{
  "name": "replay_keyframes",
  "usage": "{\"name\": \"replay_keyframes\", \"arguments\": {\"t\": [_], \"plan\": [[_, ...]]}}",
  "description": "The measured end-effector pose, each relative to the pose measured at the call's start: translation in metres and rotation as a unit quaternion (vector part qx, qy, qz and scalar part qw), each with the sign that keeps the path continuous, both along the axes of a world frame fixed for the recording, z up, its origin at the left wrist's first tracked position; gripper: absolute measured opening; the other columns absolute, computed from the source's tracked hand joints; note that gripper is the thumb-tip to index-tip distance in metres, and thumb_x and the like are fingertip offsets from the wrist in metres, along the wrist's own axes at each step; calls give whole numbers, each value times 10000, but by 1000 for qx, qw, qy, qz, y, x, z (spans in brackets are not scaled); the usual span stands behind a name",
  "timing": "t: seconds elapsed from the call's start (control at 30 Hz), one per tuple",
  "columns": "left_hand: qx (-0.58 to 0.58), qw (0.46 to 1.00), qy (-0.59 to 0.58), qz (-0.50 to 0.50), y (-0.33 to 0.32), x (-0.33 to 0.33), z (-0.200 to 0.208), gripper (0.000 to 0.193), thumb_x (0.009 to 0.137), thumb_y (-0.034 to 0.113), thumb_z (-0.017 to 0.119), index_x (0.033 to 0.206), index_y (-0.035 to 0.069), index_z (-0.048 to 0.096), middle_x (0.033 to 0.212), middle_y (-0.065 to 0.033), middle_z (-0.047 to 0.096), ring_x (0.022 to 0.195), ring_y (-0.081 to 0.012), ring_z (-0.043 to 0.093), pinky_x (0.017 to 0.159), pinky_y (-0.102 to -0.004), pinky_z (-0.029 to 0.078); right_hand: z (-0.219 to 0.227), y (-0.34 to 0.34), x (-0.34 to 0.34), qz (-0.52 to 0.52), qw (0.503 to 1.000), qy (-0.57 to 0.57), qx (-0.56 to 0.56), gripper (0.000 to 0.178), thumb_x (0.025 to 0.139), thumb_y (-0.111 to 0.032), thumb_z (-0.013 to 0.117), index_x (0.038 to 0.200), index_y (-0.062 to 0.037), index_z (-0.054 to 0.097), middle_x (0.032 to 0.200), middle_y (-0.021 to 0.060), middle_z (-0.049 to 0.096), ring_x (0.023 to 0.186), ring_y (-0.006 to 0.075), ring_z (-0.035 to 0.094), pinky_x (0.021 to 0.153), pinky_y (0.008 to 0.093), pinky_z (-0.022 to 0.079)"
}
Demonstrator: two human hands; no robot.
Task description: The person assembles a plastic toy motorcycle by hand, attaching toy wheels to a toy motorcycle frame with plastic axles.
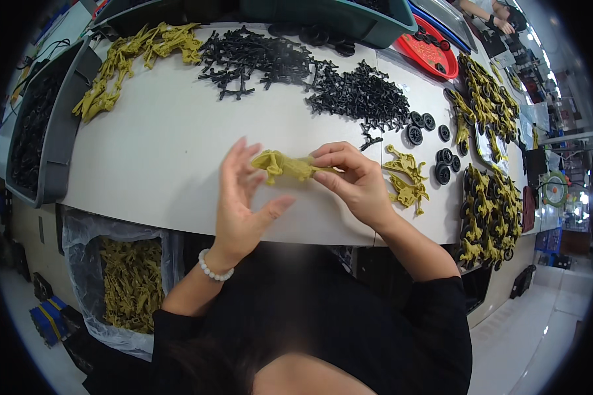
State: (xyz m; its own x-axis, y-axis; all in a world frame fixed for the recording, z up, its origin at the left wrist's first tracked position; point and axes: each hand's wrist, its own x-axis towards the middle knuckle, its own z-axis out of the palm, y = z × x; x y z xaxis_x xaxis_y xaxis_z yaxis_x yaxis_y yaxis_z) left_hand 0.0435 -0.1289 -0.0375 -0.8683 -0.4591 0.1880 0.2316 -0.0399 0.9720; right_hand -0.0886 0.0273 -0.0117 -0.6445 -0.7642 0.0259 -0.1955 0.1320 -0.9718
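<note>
My right hand (356, 184) pinches one end of an olive-yellow plastic frame part (286, 166) and holds it just above the white table (158, 158). My left hand (242, 197) is open at the part's other end. Its fingers and thumb are spread and slightly blurred, and I cannot tell whether a fingertip touches the part. To the right of my right hand lie a few loose yellow frame parts (407, 168). Several black toy wheels (414, 135) rest beyond them.
Piles of small black plastic pieces (356, 95) and yellow parts (171, 43) cover the far side. A grey bin (59, 138) stands left, a red tray (428, 49) far right. Assembled yellow-and-black pieces (487, 214) crowd the right edge. Below the table, a lined bin (82, 263) holds yellow parts.
</note>
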Motion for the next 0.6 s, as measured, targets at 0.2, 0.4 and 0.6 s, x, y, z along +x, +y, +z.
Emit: {"name": "replay_keyframes", "arguments": {"t": [0.2, 0.4, 0.6], "plan": [[-137, 989, 28, -56, 19, -14, 18, 725, 836, 74, 652, 1412, 8, 216, 1175, -183, 504, 1007, -258, 554, 919, -387, 422, 10, 5, 23, 91, 996, -1, -8, 153, 784, 75, 602, 926, 20, 587, 1065, 110, 575, 984, 211, 592, 862, 304, 481], [-530, 835, 1, -147, 7, -32, 25, 798, 719, 16, 708, 1399, 10, 291, 963, -106, 581, 862, -267, 565, 811, -361, 436, 33, 39, -10, 45, 958, 274, 69, 111, 741, -36, 661, 847, -22, 633, 902, 108, 617, 822, 285, 615, 684, 359, 500], [-476, 864, -5, -161, 23, -41, 26, 855, 606, 72, 772, 1369, 65, 386, 1018, -114, 571, 963, -293, 538, 864, -423, 433, 39, 44, -3, 113, 909, 389, 98, 292, 667, 13, 654, 944, -79, 655, 1015, 111, 578, 915, 280, 575, 750, 358, 480]]}}
